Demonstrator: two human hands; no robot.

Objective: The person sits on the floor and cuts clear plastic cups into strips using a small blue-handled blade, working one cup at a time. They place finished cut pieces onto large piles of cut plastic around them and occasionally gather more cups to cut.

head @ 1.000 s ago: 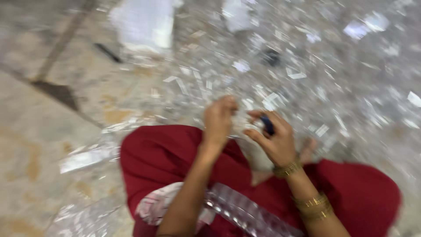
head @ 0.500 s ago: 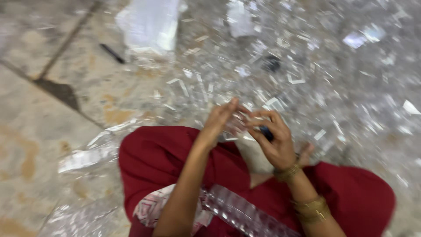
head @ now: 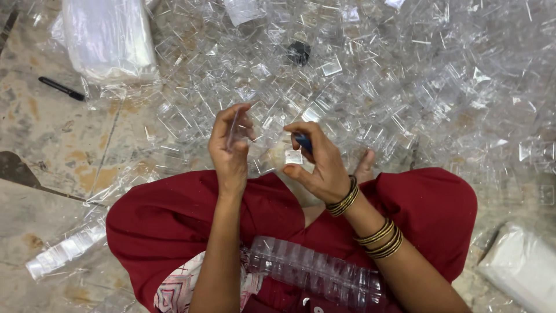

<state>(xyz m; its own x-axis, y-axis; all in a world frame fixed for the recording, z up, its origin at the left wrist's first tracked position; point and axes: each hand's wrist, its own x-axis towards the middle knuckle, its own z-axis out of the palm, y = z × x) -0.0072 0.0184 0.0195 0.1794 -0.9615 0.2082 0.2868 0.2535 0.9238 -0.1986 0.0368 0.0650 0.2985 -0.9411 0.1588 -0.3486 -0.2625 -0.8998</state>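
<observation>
Sitting cross-legged on stone floor (head: 52, 133), red trousers (head: 174, 220) filling bottom of frame. Nested stack of clear plastic trays (head: 315, 272) lying across lap, between the two forearms. Another flattened clear stack (head: 66, 249) on floor just left of left knee.

Left hand (head: 230, 152) raised above knees, fingers curled, pinching a thin clear plastic piece (head: 234, 128) held edge-on between thumb and fingertips. Right hand (head: 321, 162) opposite it, near but apart, thumb and forefinger forming an open C around a small clear square box (head: 293, 156); box touching thumb tip, contact with forefinger not clear. Dark blue object (head: 302, 141) tucked under right fingers, kind cannot tell. Gold bangles (head: 343, 198) at right wrist, second set (head: 380, 237) further up forearm. Bare toes (head: 365, 165) showing just beyond right hand.

Beyond hands: floor covered by dense litter of small clear plastic boxes and lids (head: 405, 87), spreading to top and right edges. Small black object (head: 299, 52) sitting among litter, well beyond hands. Black pen-like stick (head: 61, 88) on bare floor at far left. White plastic-wrapped bundle (head: 110, 37) at top left, another wrapped bundle (head: 521, 266) at lower right edge.
</observation>
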